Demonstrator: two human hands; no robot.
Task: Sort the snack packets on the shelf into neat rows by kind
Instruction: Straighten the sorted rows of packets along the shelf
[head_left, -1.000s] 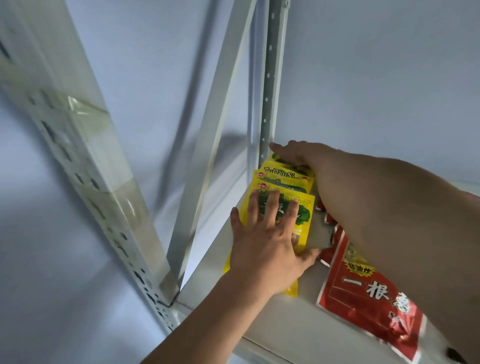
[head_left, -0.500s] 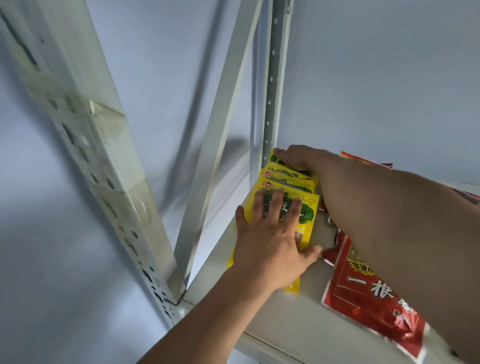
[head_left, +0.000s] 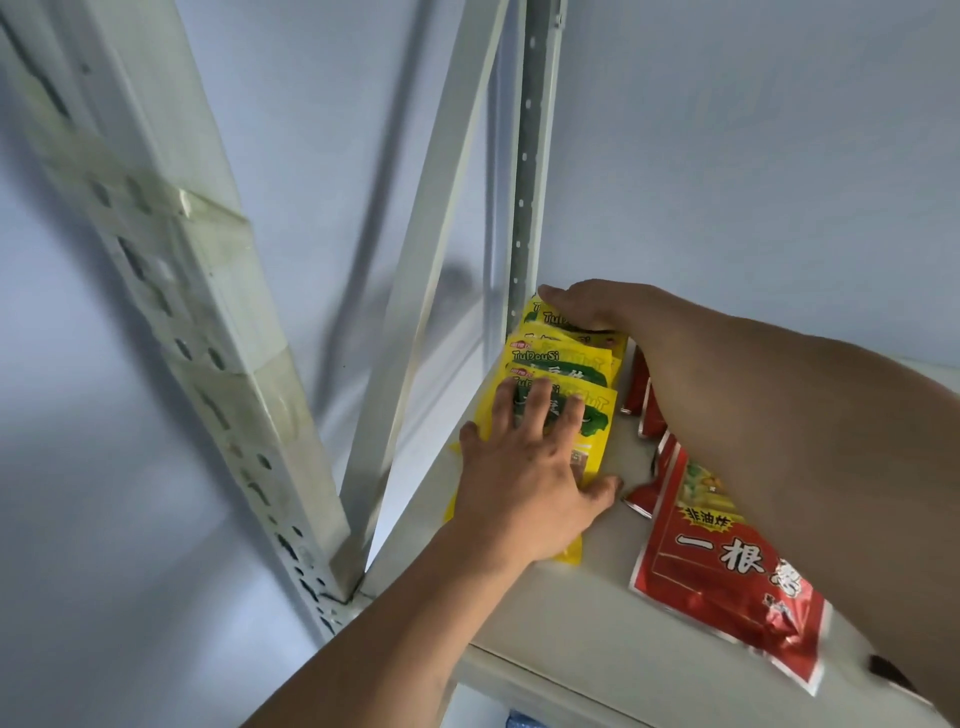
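Yellow packets lie half-hidden under flat left hand and right hand, fingers straight, gripping nothing.

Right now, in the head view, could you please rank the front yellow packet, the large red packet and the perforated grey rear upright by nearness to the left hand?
1. Front yellow packet: under the left hand, touching.
2. Large red packet: right of it, on the white shelf.
3. Perforated grey rear upright: back corner, farthest.

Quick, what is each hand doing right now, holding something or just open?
Left hand: open, fingers spread flat, pressing on the nearest yellow packet.
Right hand: rests on the rearmost yellow packet; whether it pinches it cannot be told.
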